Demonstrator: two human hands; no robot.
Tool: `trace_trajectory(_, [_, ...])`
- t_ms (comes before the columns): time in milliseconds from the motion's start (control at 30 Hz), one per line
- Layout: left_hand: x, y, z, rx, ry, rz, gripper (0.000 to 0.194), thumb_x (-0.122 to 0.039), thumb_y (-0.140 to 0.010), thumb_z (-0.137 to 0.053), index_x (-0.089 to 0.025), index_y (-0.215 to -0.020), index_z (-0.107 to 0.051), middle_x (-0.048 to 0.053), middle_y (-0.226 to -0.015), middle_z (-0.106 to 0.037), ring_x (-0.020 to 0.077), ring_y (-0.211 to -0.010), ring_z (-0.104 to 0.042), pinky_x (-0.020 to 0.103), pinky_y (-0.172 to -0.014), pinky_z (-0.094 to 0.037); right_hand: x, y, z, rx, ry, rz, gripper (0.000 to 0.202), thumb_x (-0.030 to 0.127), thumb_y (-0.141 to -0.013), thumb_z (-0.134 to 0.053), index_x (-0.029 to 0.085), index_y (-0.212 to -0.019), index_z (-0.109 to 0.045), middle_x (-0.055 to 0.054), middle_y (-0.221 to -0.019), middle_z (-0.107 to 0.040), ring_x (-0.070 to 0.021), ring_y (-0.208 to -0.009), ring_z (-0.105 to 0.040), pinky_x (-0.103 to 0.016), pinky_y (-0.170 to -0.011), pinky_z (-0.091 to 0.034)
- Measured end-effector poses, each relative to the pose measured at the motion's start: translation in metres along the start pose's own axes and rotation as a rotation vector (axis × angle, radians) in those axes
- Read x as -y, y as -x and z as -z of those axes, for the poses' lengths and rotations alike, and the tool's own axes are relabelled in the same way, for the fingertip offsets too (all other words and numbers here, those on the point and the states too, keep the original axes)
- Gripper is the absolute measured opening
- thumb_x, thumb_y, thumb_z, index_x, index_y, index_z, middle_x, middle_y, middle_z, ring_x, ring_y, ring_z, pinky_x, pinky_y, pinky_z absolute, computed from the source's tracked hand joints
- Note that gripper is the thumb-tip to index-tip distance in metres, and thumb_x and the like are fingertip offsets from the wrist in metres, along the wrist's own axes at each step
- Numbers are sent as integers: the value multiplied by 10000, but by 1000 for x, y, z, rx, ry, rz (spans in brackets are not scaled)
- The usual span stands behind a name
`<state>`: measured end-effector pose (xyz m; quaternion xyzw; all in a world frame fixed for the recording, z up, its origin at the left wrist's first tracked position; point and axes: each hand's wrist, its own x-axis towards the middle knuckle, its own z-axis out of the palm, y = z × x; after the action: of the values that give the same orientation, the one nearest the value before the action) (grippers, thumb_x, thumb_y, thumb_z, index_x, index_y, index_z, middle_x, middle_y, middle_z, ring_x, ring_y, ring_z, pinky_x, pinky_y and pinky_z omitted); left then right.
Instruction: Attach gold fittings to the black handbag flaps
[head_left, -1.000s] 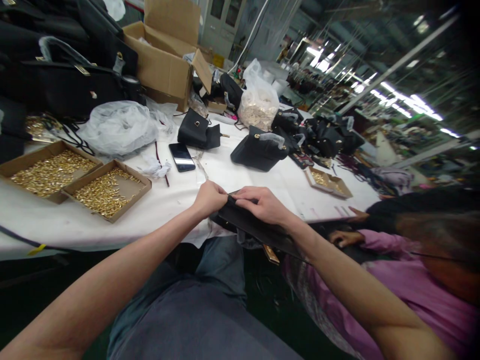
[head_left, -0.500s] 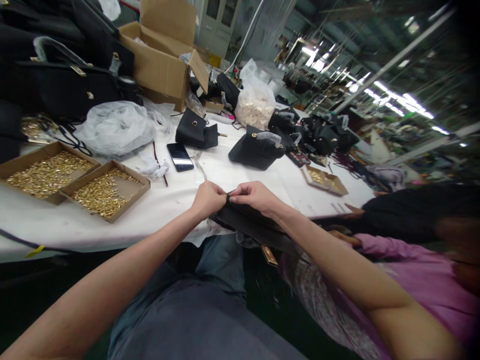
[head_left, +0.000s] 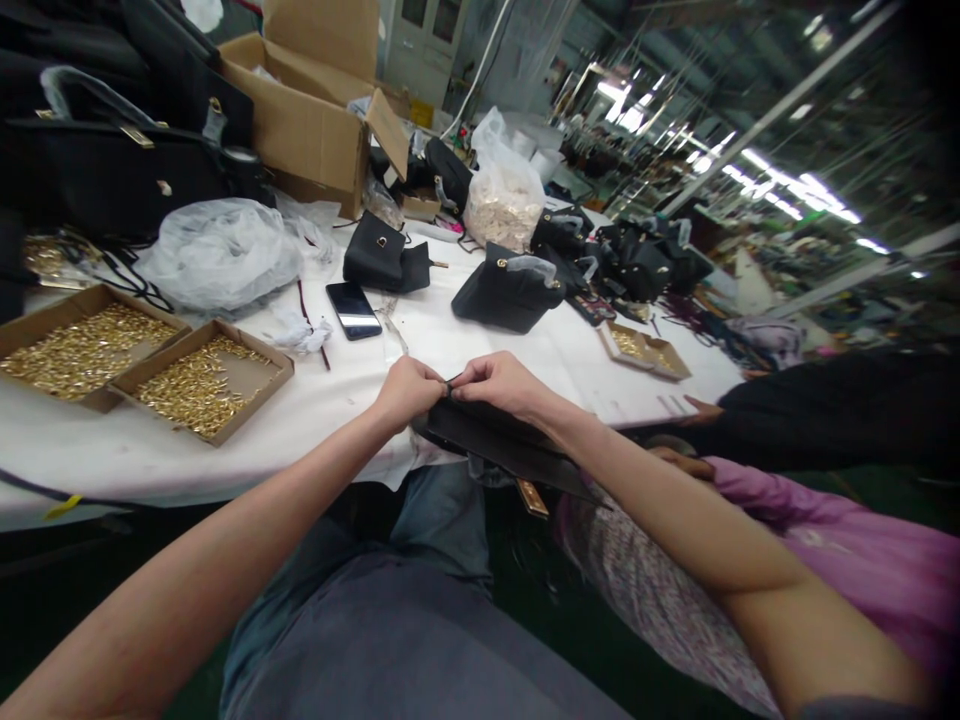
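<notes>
A black handbag (head_left: 495, 440) lies tilted across my lap at the table's front edge, partly hidden under my right forearm. My left hand (head_left: 411, 392) and my right hand (head_left: 501, 384) meet at its upper left end. Both hands are closed in pinches, thumbs and fingertips almost touching, on the bag's black edge. Any small part between the fingertips is too small to make out. A gold-coloured metal piece (head_left: 532, 497) hangs below the bag.
Two cardboard trays of small gold fittings (head_left: 202, 385) stand at left. Beyond my hands lie a phone (head_left: 353, 311), a small black bag (head_left: 382, 255) and a black handbag with wrapped handle (head_left: 506, 290). A co-worker in a pink sleeve (head_left: 787, 495) sits close at right.
Both hands keep pinching the same end of the black bag, with barely any movement. The whole view has shifted slightly, so things appear a little further left and up.
</notes>
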<state>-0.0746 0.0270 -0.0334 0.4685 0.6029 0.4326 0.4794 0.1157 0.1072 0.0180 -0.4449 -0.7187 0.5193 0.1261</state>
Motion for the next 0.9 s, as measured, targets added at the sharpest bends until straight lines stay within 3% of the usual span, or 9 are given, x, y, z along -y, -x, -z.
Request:
trace_trajectory(333, [0,-3,-1,36,82,25,138,-239,-665,-662,-143,-567,-674,1,-503,-444,140,-507,-420,279,-491,-269,-8,-2,-1,-14,112,95,148,250,-739,-846,166,-861,-856,-56,-819,-838,-186,-717,-726,-262,-628,-523])
trace_trajectory(633, [-6,5,6,136,126,10,176,-292,-654,-660,-141,-565,-656,-5,-553,-438,128,-556,-416,266,-526,-289,-8,2,-4,-36,137,124,136,227,-742,-833,169,-864,-842,-45,-816,-834,-180,-721,-731,-248,-625,-526])
trace_trajectory(900, [-6,4,5,86,-30,-5,201,-294,-661,-702,-118,-693,-793,6,-543,-505,145,-559,-434,297,-531,-245,-12,7,-6,-51,95,141,159,223,-747,-838,173,-898,-849,-52,-857,-845,-198,-766,-752,-269,-656,-549])
